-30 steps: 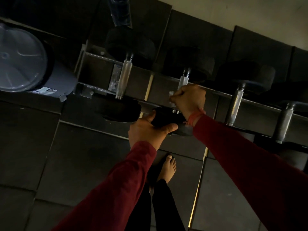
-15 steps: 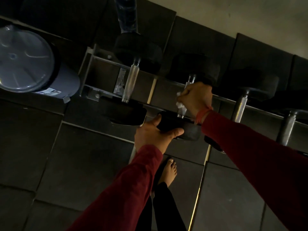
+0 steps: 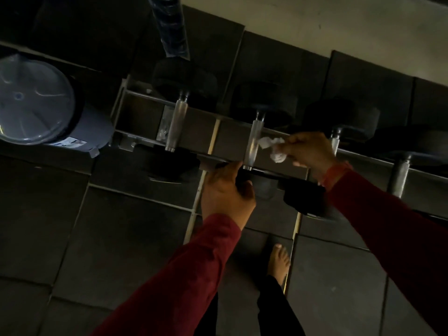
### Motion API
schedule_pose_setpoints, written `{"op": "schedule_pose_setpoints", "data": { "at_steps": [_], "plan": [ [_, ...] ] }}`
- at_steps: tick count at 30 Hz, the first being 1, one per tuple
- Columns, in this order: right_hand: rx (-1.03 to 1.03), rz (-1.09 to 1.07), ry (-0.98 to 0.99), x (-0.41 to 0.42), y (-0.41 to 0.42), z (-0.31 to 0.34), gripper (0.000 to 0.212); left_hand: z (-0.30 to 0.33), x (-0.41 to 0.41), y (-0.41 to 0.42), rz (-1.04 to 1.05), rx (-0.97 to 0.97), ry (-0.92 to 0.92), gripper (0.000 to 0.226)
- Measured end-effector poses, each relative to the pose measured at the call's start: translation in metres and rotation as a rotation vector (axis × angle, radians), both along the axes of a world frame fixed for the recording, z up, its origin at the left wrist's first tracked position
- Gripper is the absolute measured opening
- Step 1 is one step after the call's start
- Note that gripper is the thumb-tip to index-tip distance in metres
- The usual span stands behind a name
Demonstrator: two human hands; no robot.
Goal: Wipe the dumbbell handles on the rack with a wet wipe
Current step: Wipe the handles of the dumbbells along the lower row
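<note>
While the right hand [image 3: 311, 151] pinches a crumpled white wet wipe [image 3: 272, 147] just beside the knurled silver handle of the middle dumbbell [image 3: 253, 144], the left hand [image 3: 224, 192] curls its fingers around that dumbbell's near black rubber head [image 3: 263, 187]. The wipe's edge looks to touch the handle, though I cannot tell for sure. Four black-headed dumbbells lie across the low grey metal rack [image 3: 143, 94], whose rails carry them over dark floor tiles. Left of the rack stands a round grey plastic bin [image 3: 80, 127] with a closed translucent lid [image 3: 31, 98]; its contents are hidden. A bare foot [image 3: 278, 263] shows below.
</note>
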State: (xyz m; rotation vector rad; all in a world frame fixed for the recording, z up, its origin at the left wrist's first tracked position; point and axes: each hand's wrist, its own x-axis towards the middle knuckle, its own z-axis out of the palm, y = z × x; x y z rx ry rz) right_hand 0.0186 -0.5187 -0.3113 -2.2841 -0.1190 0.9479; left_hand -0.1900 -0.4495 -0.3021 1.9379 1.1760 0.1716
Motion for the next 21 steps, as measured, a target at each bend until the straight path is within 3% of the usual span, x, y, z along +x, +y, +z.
{"op": "schedule_pose_setpoints", "data": {
  "at_steps": [3,6,9,11,14,19,21],
  "plan": [
    [0.051,-0.088,0.175,0.019,-0.044,0.001,0.035,0.011,0.017,-0.026,-0.105,0.091,-0.041,0.040],
    [0.091,-0.145,0.274,0.036,-0.089,0.002,0.031,0.014,0.042,-0.062,-0.164,-0.099,-0.010,0.044],
    [-0.027,0.073,0.081,0.052,-0.124,-0.003,0.025,0.016,0.067,-0.097,-0.165,-0.330,0.096,0.060],
    [-0.043,0.173,0.090,0.058,-0.137,-0.003,0.021,0.013,0.079,-0.118,-0.136,-0.395,0.166,0.065],
    [-0.026,0.298,0.180,0.061,-0.143,-0.001,0.028,0.005,0.087,-0.137,-0.046,-0.338,0.245,0.061],
    [-0.139,0.562,-0.074,0.066,-0.137,-0.007,0.031,0.000,0.094,-0.144,0.045,-0.238,0.303,0.054],
    [-0.204,0.674,-0.143,0.064,-0.129,-0.013,0.048,0.000,0.096,-0.144,0.070,-0.227,0.317,0.054]
  ]
}}
